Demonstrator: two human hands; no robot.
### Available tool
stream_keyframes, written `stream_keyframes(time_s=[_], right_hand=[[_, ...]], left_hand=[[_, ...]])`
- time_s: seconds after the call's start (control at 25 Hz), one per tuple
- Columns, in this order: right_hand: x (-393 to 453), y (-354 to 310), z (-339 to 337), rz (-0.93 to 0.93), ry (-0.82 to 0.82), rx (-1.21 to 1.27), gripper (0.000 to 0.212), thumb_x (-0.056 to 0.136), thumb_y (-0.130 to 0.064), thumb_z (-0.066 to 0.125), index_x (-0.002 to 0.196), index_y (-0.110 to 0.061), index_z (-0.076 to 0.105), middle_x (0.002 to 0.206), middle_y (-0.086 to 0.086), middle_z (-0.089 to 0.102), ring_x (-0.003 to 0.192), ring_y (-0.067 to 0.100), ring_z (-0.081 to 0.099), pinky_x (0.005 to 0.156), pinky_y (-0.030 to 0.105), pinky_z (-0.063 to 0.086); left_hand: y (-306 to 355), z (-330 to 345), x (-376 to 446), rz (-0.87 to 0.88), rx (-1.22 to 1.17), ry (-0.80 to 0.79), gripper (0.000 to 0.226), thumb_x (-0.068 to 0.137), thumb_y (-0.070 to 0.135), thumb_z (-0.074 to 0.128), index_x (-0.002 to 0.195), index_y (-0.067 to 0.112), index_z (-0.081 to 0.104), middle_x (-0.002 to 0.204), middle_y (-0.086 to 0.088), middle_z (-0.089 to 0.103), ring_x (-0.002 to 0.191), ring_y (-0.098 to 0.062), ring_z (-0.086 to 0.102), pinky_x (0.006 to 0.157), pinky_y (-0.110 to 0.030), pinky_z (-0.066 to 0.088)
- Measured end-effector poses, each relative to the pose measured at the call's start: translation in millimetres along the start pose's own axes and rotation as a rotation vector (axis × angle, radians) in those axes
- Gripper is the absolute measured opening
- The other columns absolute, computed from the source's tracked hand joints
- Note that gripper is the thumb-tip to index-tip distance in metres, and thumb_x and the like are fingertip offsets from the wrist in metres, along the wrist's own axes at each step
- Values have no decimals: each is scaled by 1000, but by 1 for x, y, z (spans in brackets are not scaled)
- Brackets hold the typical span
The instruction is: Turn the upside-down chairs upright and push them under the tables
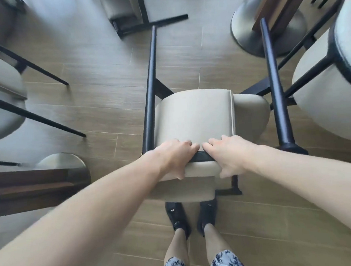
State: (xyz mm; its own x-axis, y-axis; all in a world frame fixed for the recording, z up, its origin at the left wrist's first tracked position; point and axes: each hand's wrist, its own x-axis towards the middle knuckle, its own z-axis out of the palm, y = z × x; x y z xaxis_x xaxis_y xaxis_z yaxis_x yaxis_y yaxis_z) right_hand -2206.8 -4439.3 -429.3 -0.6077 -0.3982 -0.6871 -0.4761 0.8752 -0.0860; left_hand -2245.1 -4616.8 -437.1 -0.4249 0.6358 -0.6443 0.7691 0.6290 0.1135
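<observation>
— What are you wearing, operator?
— Your arms are bare to both hands, no sleeves showing. You have shorts (pixel 202 265) in a mottled white-and-navy print, bare shins, and dark shoes (pixel 177 218) with small pale markings.

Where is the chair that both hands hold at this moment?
The chair is at the middle of the head view, just ahead of the person's feet, between the table base at upper right and the chairs on the left.
</observation>
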Motion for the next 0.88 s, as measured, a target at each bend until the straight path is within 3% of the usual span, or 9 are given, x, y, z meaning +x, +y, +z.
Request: stream_keyframes(time_s=[0.2,0.28,0.36,0.44,0.52,0.6,0.68,0.76,0.88], right_hand=[[-37,48,-124,-68,-30,144,63,61,-49,85,105,-19,50,97,-3,58,92,24,58,73,33,48],[-36,72,-157,-47,-66,173,55,61,-50,88,92,-27,49,87,-12,51,85,17,55,62,28,41],[-32,99,-178,14,-98,219,54,60,-52,88,87,-33,45,86,-14,49,76,6,50,54,21,34],[-30,126,-190,50,-87,217,62,59,-55,88,103,-29,54,93,-12,55,79,6,52,56,23,37],[-27,153,-203,77,1,228,75,58,-53,89,120,-25,57,106,-7,63,91,16,56,67,27,43],[-24,178,-213,105,111,259,81,62,-48,89,131,-25,55,116,-2,63,102,21,56,77,29,42],[-18,201,-217,150,205,258,78,70,-43,86,137,-25,51,116,0,59,111,24,55,77,32,41],[-11,217,-217,227,300,266,72,79,-38,78,142,-27,44,115,0,52,115,26,52,75,35,40],[0,232,-215,360,380,236,69,90,-33,68,148,-26,31,123,7,51,118,33,52,76,40,43]], left_hand=[[-44,-131,-22,27,-98,-76,60,61,44,89,100,24,48,94,2,59,82,-18,55,62,-35,43],[-66,-169,-17,10,-128,-85,61,60,49,89,104,28,53,90,9,58,79,-11,55,65,-35,48],[-83,-196,-5,4,-205,-58,67,64,50,88,121,31,58,101,10,63,85,-14,60,73,-36,52],[-92,-216,12,25,-262,-1,72,70,48,87,133,34,57,100,16,61,87,-13,61,75,-33,51],[-103,-239,30,16,-301,65,76,74,45,86,142,39,52,98,21,58,94,-17,60,83,-34,50],[-116,-254,47,-28,-337,151,75,79,43,82,146,42,47,118,13,63,108,-22,59,95,-37,49],[-123,-255,61,-111,-350,279,70,88,43,72,150,44,40,141,3,55,127,-27,52,109,-44,43],[-120,-248,75,-277,-295,405,74,90,56,62,154,44,27,150,-1,41,139,-32,36,120,-48,24],[-113,-248,98,-443,-187,452,115,64,71,76,155,42,11,150,-2,29,140,-34,26,122,-51,10]])
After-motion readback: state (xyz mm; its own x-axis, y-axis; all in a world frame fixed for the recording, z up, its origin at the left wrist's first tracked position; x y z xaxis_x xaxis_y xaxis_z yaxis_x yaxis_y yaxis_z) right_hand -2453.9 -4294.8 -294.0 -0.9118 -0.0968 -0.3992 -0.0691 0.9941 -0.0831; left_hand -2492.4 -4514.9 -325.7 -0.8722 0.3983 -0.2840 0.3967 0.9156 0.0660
